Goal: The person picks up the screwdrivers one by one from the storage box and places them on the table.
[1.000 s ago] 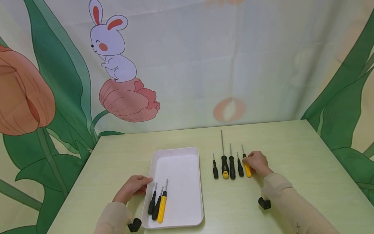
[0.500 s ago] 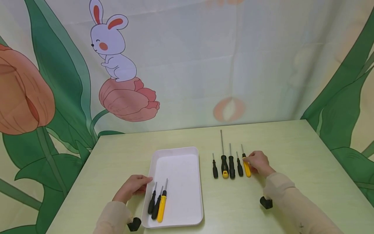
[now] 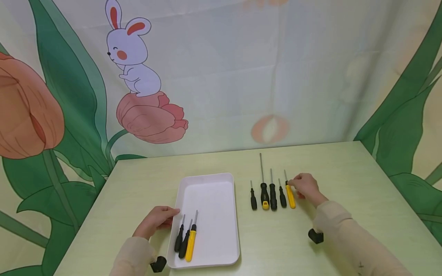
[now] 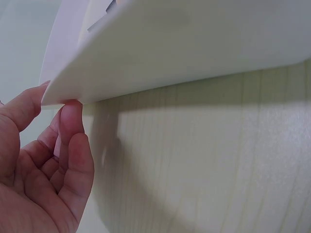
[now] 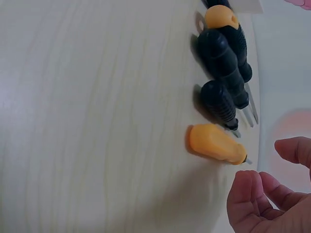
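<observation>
My left hand (image 3: pixel 156 222) pinches the left rim of a white tray (image 3: pixel 215 230), thumb on top and fingertips beneath, as the left wrist view shows. Inside the tray's lower left lie two black-handled screwdrivers (image 3: pixel 178 240) and a yellow-handled one (image 3: pixel 191 245). On the table to the right, my right hand (image 3: pixel 305 188) hovers beside another yellow-handled screwdriver (image 3: pixel 291 197). In the right wrist view, a gap shows between thumb and fingers, and the yellow handle (image 5: pixel 214 142) lies apart from them. That screwdriver ends a row, its shaft pointing away from me.
Left of the yellow one in the row lie a small black screwdriver (image 3: pixel 283 200), a longer black one (image 3: pixel 273 199), a long-shafted black-and-yellow one (image 3: pixel 264 193) and another small black one (image 3: pixel 253 201). A printed curtain (image 3: pixel 221 76) hangs behind the table (image 3: pixel 362 184).
My right hand has let go of the yellow-handled screwdriver in the row and moved slightly up and right from it. My left hand and the tray have stayed put.
</observation>
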`<state>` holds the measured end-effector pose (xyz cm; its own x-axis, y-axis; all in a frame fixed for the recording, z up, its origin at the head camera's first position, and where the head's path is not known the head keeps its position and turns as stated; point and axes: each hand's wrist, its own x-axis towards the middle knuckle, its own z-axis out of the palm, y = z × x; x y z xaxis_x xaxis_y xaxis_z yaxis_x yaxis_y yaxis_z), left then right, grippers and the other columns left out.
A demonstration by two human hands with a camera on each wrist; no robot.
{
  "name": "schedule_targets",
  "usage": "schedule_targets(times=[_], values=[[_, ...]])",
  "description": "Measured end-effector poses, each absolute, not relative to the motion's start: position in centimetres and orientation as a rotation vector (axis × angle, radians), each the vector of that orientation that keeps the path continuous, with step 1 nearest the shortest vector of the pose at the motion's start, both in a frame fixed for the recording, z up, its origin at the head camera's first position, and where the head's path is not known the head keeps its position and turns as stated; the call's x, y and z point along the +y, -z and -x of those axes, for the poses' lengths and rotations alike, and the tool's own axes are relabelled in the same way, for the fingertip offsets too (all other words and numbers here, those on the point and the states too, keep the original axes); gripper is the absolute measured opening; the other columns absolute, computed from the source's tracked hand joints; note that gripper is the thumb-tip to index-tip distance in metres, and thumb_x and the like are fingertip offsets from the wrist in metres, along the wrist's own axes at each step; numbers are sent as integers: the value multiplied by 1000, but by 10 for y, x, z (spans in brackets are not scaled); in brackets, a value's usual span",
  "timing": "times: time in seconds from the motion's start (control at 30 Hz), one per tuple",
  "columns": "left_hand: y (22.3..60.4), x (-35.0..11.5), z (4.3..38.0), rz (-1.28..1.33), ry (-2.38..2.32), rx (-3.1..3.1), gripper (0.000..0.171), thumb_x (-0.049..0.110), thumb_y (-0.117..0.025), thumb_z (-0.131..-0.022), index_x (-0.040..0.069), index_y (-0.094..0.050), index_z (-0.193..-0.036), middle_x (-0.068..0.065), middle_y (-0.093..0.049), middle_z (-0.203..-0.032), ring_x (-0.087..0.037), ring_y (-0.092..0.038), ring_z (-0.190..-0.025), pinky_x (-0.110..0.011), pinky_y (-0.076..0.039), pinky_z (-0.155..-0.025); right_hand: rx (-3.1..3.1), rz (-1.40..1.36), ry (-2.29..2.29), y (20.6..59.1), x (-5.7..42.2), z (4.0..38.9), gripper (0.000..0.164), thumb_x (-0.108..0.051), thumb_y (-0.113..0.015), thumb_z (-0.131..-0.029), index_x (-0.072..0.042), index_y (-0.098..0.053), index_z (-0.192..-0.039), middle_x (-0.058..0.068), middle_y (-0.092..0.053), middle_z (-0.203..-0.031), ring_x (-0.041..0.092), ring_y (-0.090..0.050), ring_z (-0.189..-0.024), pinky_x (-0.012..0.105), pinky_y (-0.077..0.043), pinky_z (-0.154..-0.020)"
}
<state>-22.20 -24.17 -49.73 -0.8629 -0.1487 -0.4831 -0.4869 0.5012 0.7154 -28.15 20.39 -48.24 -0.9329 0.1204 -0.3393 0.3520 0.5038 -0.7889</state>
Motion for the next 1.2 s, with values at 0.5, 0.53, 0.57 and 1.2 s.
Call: schedule_targets(times=[0.5,0.53,0.57,1.2], values=[[499,-243,222,525,-1321,2396,31,29,-60,-82,-1,-60,-91,-2,-55,-72,-14,-50,-63,-24,-46,-60,2534,-336,1458,467,180,276,33,-25,-60,-80,2,-52,-98,10,-52,-81,15,-47,-54,25,-47,-49],[499,-243,222,526,-1321,2396,31,29,-60,-82,-1,-60,-91,-2,-55,-72,-14,-50,-63,-24,-46,-60,2529,-336,1456,466,178,276,32,-25,-59,-81,1,-52,-99,11,-52,-82,15,-48,-54,25,-47,-50],[499,-243,222,528,-1321,2396,31,29,-60,-82,-1,-60,-91,-2,-55,-71,-14,-50,-63,-24,-46,-60,2529,-332,1462,464,175,275,31,-24,-59,-81,1,-52,-99,10,-52,-81,15,-47,-53,25,-47,-50],[499,-244,222,537,-1293,2396,33,31,-62,-81,0,-60,-92,-2,-54,-72,-14,-50,-63,-24,-46,-60,2541,-102,1426,452,134,260,22,-20,-57,-81,-3,-55,-96,13,-55,-79,14,-44,-47,29,-42,-48]])
